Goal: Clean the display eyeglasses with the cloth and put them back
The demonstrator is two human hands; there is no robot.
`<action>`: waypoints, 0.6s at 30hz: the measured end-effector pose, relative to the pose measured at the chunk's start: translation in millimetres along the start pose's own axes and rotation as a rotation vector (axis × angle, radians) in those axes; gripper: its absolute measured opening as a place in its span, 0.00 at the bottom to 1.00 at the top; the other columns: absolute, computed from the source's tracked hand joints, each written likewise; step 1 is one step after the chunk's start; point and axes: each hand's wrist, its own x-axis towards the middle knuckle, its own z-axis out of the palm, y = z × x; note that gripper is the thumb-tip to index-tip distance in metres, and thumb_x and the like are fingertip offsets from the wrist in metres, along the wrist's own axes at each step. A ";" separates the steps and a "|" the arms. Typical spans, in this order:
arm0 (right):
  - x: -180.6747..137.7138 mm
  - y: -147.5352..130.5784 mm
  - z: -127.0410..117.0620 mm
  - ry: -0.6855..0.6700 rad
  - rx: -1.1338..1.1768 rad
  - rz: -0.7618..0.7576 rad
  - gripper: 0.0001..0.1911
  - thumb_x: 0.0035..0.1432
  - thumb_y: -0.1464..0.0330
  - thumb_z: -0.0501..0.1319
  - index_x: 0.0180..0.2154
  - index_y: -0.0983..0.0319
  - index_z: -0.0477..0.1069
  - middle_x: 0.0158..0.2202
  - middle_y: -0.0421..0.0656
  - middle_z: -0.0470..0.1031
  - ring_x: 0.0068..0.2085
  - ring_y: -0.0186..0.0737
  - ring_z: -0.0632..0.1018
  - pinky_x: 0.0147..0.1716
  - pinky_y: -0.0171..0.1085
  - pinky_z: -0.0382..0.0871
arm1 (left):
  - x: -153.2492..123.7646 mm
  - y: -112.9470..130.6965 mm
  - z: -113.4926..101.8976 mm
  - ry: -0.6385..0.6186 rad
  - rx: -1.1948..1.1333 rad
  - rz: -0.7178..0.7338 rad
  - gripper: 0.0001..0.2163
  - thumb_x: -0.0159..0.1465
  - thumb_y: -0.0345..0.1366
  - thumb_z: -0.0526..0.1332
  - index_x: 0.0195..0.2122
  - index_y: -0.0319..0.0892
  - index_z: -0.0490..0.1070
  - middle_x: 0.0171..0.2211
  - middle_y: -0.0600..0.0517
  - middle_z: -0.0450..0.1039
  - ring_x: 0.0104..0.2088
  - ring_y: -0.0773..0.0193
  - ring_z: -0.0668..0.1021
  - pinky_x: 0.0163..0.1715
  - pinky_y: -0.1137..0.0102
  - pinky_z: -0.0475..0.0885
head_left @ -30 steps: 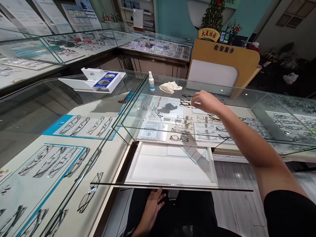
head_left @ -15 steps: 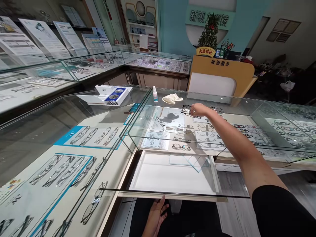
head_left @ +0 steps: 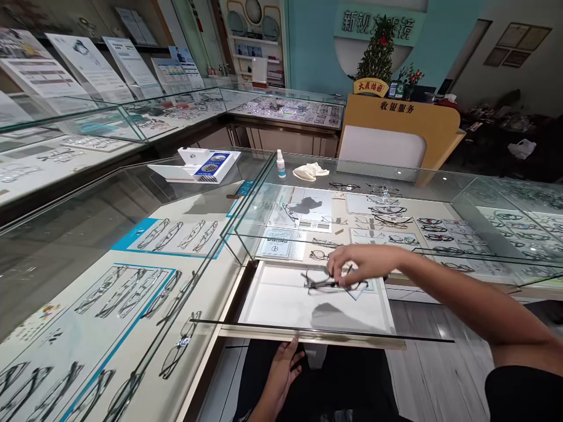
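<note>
My right hand [head_left: 363, 264] pinches a pair of dark-framed eyeglasses [head_left: 320, 285] by the middle. It holds them above the pulled-out white drawer [head_left: 272, 308], and their shadow falls on the drawer floor. Below the drawer's front edge is my left hand [head_left: 280, 370], its fingers loosely curled and apart with nothing in them. The tip of its index finger is at the front edge. Partly hidden behind my right hand, a clear sheet with bluish edges lies at the drawer's right.
On the glass counter stand a spray bottle [head_left: 280, 164], a crumpled cream cloth [head_left: 310, 172] and an open white box [head_left: 206, 166]. A pair of glasses [head_left: 344, 186] and several others lie to the right. More frames fill the left showcase. A glass edge [head_left: 316, 332] crosses above the drawer's front.
My right hand has come back from the far countertop, bringing the eyeglasses over the drawer. My left hand stays by the drawer front. The view has shifted slightly.
</note>
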 end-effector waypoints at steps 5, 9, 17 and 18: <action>24.2 51.3 62.0 0.039 -0.164 0.082 0.06 0.68 0.67 0.70 0.36 0.61 0.83 0.47 0.48 0.85 0.53 0.48 0.81 0.58 0.44 0.71 | -9.7 3.8 9.4 0.053 0.006 0.020 0.31 0.53 0.50 0.86 0.49 0.44 0.74 0.50 0.47 0.78 0.39 0.63 0.85 0.30 0.73 0.71; 50.9 95.4 52.1 0.252 -0.319 0.293 0.04 0.66 0.71 0.69 0.37 0.60 0.83 0.47 0.49 0.85 0.54 0.52 0.81 0.57 0.44 0.72 | -11.5 2.8 8.9 0.045 -0.005 0.022 0.34 0.50 0.51 0.88 0.48 0.43 0.74 0.50 0.47 0.78 0.41 0.61 0.85 0.30 0.72 0.72; 104.6 164.6 -14.6 0.588 -0.441 0.475 0.13 0.74 0.67 0.59 0.47 0.63 0.83 0.59 0.55 0.80 0.65 0.59 0.72 0.67 0.52 0.62 | -7.1 -2.3 -0.7 0.038 -0.059 -0.003 0.31 0.48 0.43 0.89 0.45 0.43 0.75 0.52 0.47 0.80 0.43 0.58 0.86 0.34 0.70 0.74; 111.6 172.3 -21.2 0.610 -0.448 0.489 0.14 0.75 0.66 0.58 0.48 0.62 0.83 0.60 0.55 0.79 0.66 0.59 0.71 0.67 0.52 0.61 | -7.7 -2.7 -1.2 0.040 -0.075 -0.006 0.30 0.46 0.42 0.89 0.43 0.43 0.75 0.49 0.47 0.80 0.43 0.57 0.86 0.34 0.70 0.74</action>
